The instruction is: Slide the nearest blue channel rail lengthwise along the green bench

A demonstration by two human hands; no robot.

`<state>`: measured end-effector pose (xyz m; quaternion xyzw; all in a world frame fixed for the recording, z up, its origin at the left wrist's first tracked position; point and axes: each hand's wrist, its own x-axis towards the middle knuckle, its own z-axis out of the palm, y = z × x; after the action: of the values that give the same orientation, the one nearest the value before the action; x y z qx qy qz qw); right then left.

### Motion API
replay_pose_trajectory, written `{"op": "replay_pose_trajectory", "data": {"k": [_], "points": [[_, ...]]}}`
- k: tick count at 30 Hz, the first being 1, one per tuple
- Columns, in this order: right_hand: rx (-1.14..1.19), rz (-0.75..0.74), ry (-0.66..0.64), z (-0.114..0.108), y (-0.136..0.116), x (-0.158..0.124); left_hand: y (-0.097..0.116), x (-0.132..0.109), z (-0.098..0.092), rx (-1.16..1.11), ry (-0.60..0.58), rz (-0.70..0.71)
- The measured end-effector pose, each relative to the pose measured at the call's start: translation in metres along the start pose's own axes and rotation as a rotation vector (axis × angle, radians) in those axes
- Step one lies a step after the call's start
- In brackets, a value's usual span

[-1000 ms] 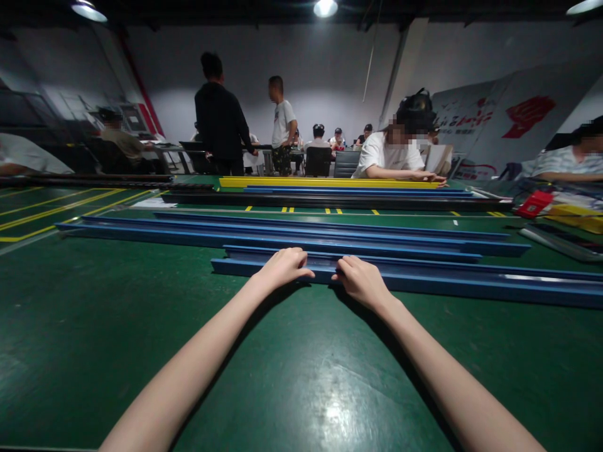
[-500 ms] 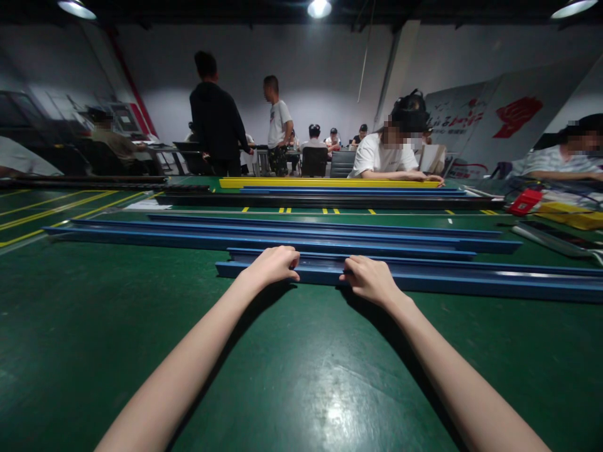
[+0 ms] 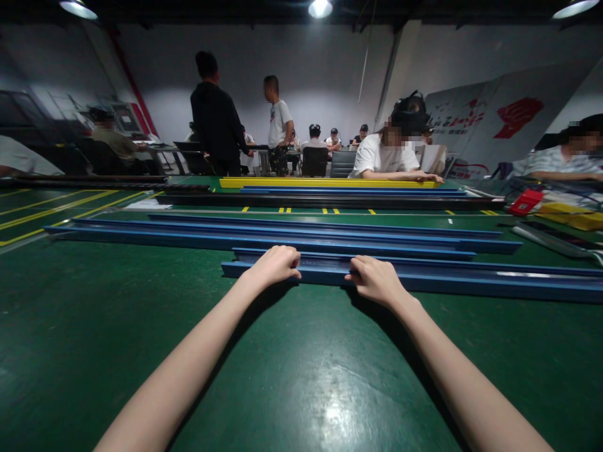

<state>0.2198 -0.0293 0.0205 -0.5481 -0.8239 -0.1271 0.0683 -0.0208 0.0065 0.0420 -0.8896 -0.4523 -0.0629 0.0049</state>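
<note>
A long blue U-shaped channel point(image 3: 452, 281) lies across the green table in front of me, its trough facing up. Its left end shows just left of my left hand, and it runs out of view on the right. My left hand point(image 3: 279, 263) is closed over the channel's near wall close to that end. Further right, my right hand point(image 3: 374, 277) grips the same near wall, fingers curled inside the trough. Behind it, more blue channels point(image 3: 188, 240) lie side by side, roughly parallel.
Farther back on the green table point(image 3: 301, 370) lie a black rail point(image 3: 330, 201) and a yellow channel point(image 3: 330, 182). A person in white point(image 3: 386, 154) leans over the yellow one. To the right sit a red device point(image 3: 526, 202) and a dark flat device point(image 3: 558, 237).
The blue channel has slid slightly to the right, its left end now nearer my left hand. My right hand has shifted right with it; my left hand has barely moved.
</note>
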Motion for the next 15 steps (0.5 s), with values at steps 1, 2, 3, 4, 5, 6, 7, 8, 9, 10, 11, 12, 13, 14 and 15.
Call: {"op": "replay_pose_trajectory", "data": {"k": [1,2,3,4,5,6,7,8,9,10,11,12,13,14,15], "points": [[0.003,-0.001,0.002,0.0002,-0.0001,0.0000,0.0002,0.0000,-0.0007,-0.002,-0.001,0.001],[0.005,-0.004,0.007,0.0005,-0.0002,0.0000,0.0004,0.0001,-0.0012,-0.004,-0.002,0.002],[0.006,-0.007,0.012,0.0008,-0.0002,0.0001,0.0007,0.0001,-0.0017,-0.005,-0.003,0.002],[0.005,-0.008,0.016,0.0012,-0.0001,0.0001,0.0010,0.0001,-0.0020,-0.006,-0.004,0.003],[0.003,-0.007,0.018,0.0016,0.0000,0.0001,0.0012,0.0002,-0.0023,-0.006,-0.007,0.002],[0.001,-0.006,0.020,0.0019,0.0002,0.0002,0.0013,0.0003,-0.0024,-0.006,-0.011,0.002],[-0.001,-0.006,0.019,0.0022,0.0003,0.0002,0.0014,0.0004,-0.0024,-0.006,-0.016,0.002],[-0.002,-0.005,0.018,0.0024,0.0004,0.0003,0.0012,0.0006,-0.0023,-0.005,-0.019,0.001],[-0.002,-0.005,0.017,0.0024,0.0004,0.0004,0.0008,0.0008,-0.0021,-0.005,-0.022,0.000],[-0.001,-0.004,0.016,0.0024,0.0003,0.0005,0.0002,0.0011,-0.0017,-0.006,-0.022,-0.001],[0.000,-0.002,0.015,0.0022,0.0001,0.0005,-0.0006,0.0014,-0.0012,-0.010,-0.022,-0.001],[0.001,0.000,0.012,0.0019,-0.0001,0.0006,-0.0017,0.0017,-0.0005,-0.017,-0.023,-0.002],[0.001,0.004,0.009,0.0017,-0.0004,0.0007,-0.0029,0.0021,0.0004,-0.027,-0.024,-0.004],[0.001,0.007,0.006,0.0015,-0.0006,0.0007,-0.0042,0.0025,0.0013,-0.040,-0.025,-0.008],[0.002,0.009,0.003,0.0014,-0.0008,0.0007,-0.0054,0.0029,0.0022,-0.053,-0.025,-0.012]]}}
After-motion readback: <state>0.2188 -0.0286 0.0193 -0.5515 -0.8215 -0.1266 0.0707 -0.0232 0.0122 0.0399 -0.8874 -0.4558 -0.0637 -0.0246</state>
